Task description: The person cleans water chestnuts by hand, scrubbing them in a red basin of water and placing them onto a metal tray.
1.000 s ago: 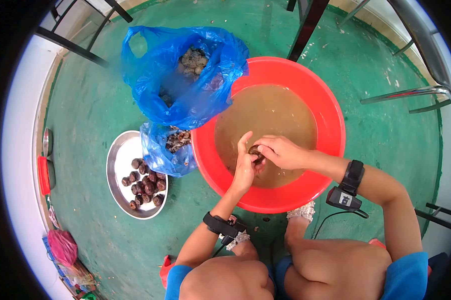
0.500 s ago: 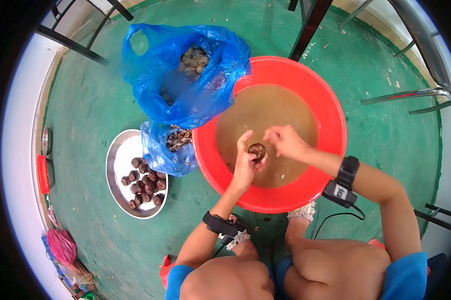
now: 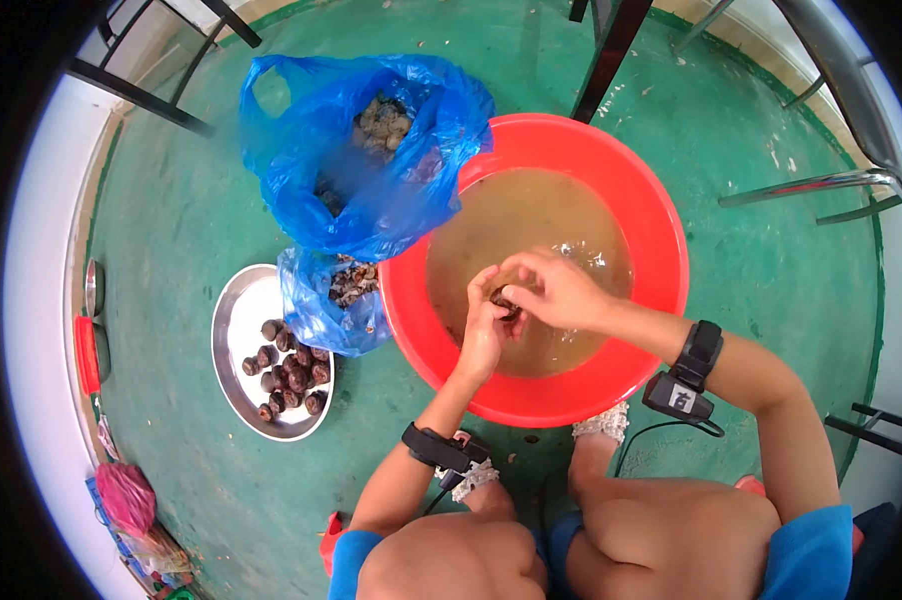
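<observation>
Over the red basin (image 3: 659, 260) of murky water, my left hand (image 3: 483, 332) is closed around a dark brown water chestnut (image 3: 505, 302). My right hand (image 3: 563, 290) reaches in from the right, its thumb and bent fingers pressed on the same water chestnut. Fingers of both hands cover most of it. More dark water chestnuts (image 3: 297, 376) lie in a round metal tray (image 3: 233, 400) to the left.
A large blue plastic bag (image 3: 301, 185) with pale lumps inside leans against the basin's far left rim. Below it, a smaller blue bag (image 3: 311, 312) holds brown scraps (image 3: 353, 285). Dark furniture legs (image 3: 616, 65) stand behind the basin, and a metal-legged chair (image 3: 851, 180) is at right.
My right hand has moved left from beside the water chestnut and now grips it together with my left hand. The left hand stays nearly in place. Ripples show on the water.
</observation>
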`<state>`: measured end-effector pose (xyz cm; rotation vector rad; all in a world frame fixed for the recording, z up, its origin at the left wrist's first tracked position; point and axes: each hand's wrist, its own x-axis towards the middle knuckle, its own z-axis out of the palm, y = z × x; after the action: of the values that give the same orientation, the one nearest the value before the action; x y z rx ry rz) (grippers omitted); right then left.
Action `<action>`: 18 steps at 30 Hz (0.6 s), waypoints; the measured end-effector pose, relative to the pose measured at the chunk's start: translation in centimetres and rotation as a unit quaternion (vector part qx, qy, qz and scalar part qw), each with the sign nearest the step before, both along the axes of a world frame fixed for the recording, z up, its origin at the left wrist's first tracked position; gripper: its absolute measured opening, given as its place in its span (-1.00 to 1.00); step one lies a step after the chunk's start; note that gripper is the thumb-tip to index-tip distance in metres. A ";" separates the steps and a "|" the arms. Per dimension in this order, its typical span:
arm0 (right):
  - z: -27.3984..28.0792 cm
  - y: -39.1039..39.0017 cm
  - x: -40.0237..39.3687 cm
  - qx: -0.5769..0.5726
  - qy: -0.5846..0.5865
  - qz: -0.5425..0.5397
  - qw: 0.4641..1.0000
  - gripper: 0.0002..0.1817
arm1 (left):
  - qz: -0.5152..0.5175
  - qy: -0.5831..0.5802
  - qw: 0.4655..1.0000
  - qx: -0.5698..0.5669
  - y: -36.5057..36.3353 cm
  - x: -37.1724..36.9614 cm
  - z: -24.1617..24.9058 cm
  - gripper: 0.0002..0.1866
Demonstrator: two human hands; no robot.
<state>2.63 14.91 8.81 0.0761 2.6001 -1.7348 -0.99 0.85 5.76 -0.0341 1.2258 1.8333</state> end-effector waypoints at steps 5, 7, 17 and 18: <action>0.1 -0.8 0.7 -0.050 -0.046 0.051 0.996 -0.78 | 0.016 -0.066 0.996 0.065 -0.2 0.1 0.6 -0.41; 0.3 -1.0 0.9 -0.096 -0.070 0.047 0.992 -0.78 | 0.012 -0.075 0.994 0.082 -0.2 0.1 0.8 -0.40; 0.1 -2.5 0.8 -0.078 -0.070 -0.083 0.991 -0.68 | 0.002 -0.052 0.997 0.061 0.0 0.3 1.3 -0.40; 0.2 -2.4 0.7 -0.097 -0.123 -0.108 0.982 -0.65 | 0.003 -0.051 0.997 0.062 0.0 0.4 1.2 -0.40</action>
<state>3.30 12.47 8.99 0.5513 2.3093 -1.8951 -0.62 0.81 6.95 -0.0619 1.0411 1.8845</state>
